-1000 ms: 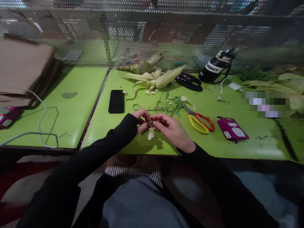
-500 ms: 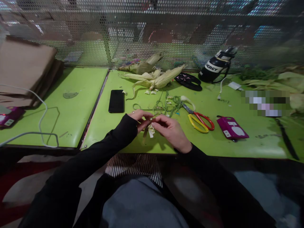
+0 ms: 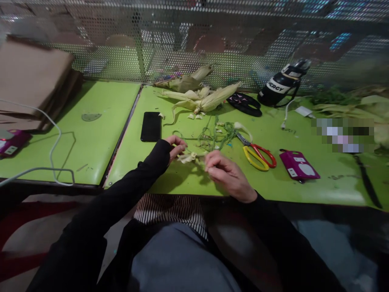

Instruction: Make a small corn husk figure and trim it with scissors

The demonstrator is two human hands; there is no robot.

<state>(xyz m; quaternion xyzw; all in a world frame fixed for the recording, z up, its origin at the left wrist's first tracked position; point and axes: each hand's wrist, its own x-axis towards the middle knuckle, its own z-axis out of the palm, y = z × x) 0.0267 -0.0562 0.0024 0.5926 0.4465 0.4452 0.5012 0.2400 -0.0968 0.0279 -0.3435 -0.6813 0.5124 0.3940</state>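
Note:
My left hand (image 3: pixel 176 147) pinches one end of a small pale corn-husk piece (image 3: pixel 187 157) just above the green table (image 3: pixel 182 182). My right hand (image 3: pixel 223 173) is curled with pinched fingers at the piece's other end, where a thin strand seems to run from it. Beyond the hands lies a tangle of green string (image 3: pixel 216 134). Red and yellow scissors (image 3: pixel 257 153) lie to the right of my right hand.
A black phone (image 3: pixel 151 126) lies left of the hands. Corn husks (image 3: pixel 200 99) pile at the back near a perforated metal screen (image 3: pixel 194 44). A magenta device (image 3: pixel 298 165), a black bottle (image 3: pixel 281 86), brown card sheets (image 3: pixel 30 85) and a white cable (image 3: pixel 51 150) are around.
My hands have drawn apart: the right moved right and toward me, the left stayed. The husk piece, hanging down before, now lies stretched sideways between them.

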